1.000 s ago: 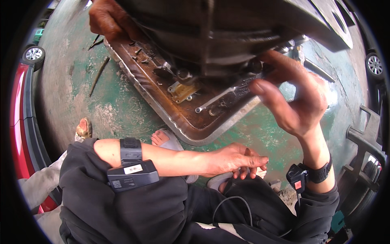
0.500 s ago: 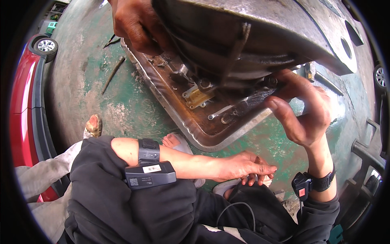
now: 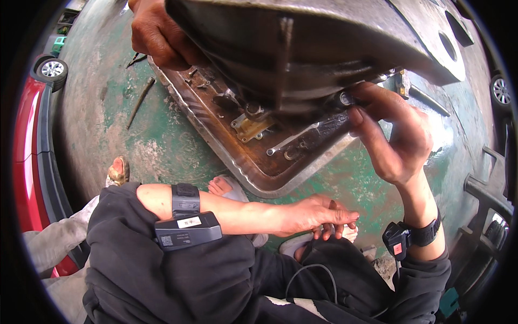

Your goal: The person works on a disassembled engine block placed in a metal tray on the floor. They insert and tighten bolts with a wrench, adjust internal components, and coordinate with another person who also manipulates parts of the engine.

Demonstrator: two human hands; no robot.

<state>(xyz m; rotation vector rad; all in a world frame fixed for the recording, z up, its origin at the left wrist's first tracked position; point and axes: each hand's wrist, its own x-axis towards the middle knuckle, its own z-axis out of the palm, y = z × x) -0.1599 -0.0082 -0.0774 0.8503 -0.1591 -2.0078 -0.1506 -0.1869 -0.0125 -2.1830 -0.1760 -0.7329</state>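
Right hand [image 3: 402, 135] has thumb closer to bolt [image 3: 345, 99] | bolt: metal housing's [image 3: 324, 54] lower edge, tightness unclear | right grip: curled, hold uncertain; left hand [image 3: 318, 213]: half-open, empty | screws [image 3: 204, 85] loose in tray [image 3: 270, 193]

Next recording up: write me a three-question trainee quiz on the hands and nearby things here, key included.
1. True or false: the left hand is holding the wrench.
2. Multiple choice: the right hand is raised to the underside of which thing?
A) the red car
B) the large metal housing
C) the gold-coloured bracket
3. Count: how many hands show in total?

Key:
1. False; the wrench lies in the tray.
2. B.
3. Three: the wearer's two, plus another person's hand at upper left.
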